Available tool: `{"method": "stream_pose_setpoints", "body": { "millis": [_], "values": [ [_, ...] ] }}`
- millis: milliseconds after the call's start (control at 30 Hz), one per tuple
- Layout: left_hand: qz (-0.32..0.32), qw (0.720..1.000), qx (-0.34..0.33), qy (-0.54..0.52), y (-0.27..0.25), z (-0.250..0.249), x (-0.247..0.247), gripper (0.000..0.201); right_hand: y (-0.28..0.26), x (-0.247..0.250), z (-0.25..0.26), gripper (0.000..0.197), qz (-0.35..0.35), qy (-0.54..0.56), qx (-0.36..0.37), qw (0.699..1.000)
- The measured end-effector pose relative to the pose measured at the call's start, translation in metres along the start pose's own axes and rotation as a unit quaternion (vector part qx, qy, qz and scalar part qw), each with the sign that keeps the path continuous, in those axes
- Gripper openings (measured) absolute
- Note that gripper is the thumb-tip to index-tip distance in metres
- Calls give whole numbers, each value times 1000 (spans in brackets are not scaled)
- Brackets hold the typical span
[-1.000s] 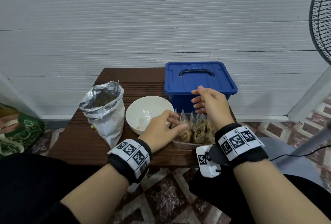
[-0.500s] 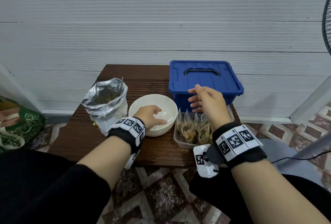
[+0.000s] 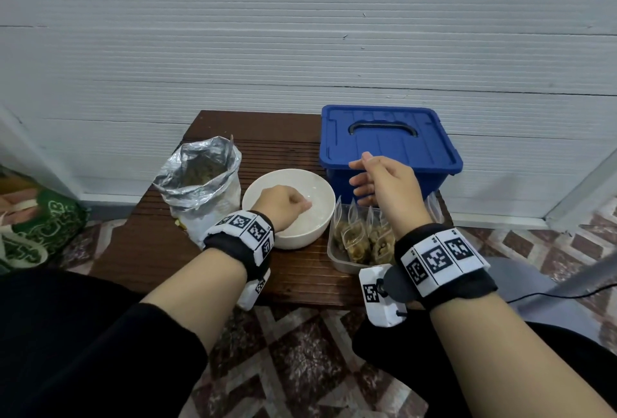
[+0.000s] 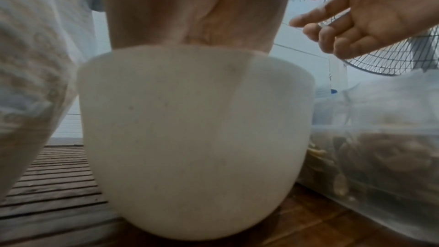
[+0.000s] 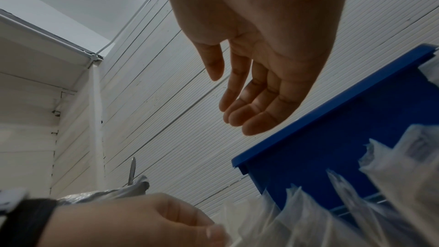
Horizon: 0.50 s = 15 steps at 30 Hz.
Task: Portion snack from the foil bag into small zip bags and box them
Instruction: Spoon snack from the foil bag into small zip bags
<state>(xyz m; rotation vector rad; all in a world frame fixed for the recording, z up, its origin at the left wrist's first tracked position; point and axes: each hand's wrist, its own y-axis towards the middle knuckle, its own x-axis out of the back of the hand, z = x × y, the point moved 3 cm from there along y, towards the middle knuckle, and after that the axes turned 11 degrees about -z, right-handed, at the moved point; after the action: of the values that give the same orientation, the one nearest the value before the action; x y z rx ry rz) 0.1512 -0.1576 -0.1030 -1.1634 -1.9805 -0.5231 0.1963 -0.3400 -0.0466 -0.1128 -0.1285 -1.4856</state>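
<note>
Head view, near to far from the white bowl point(image 3: 288, 207): the left hand point(image 3: 283, 205) is seen reaching over the bowl's near rim with its fingers curled down into it; whether anything is pinched there cannot be told, since the fingertips are hidden in the left wrist view behind the bowl wall. Just right of the bowl, a clear tray point(image 3: 347, 262) is packed with filled small zip bags point(image 3: 359, 239) standing upright. Above the tray, to the right of the bowl, the right hand point(image 3: 384, 180) is held in the air with fingers loosely bent and nothing in them, as the right wrist view confirms. Left of the bowl, the foil bag point(image 3: 200, 184) stands open with snack still inside. Behind the bowl to the right, the blue box point(image 3: 389, 144) is shut under its lid. The step is judged to be gathering something from the bowl; the bowl should be steadied, and the bags beside it left undisturbed.
</note>
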Motion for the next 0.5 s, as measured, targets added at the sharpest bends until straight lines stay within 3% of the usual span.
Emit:
{"method": "stream_pose_setpoints", "body": {
  "millis": [300,500],
  "values": [
    [-67,991,37,-115,-1,2,11,19,-2,-3,0,32,14,-21,5,1000],
    [-84,930,39,-355,-8,-13,22,15,-4,-10,-4,17,41,-76,20,996]
  ]
}}
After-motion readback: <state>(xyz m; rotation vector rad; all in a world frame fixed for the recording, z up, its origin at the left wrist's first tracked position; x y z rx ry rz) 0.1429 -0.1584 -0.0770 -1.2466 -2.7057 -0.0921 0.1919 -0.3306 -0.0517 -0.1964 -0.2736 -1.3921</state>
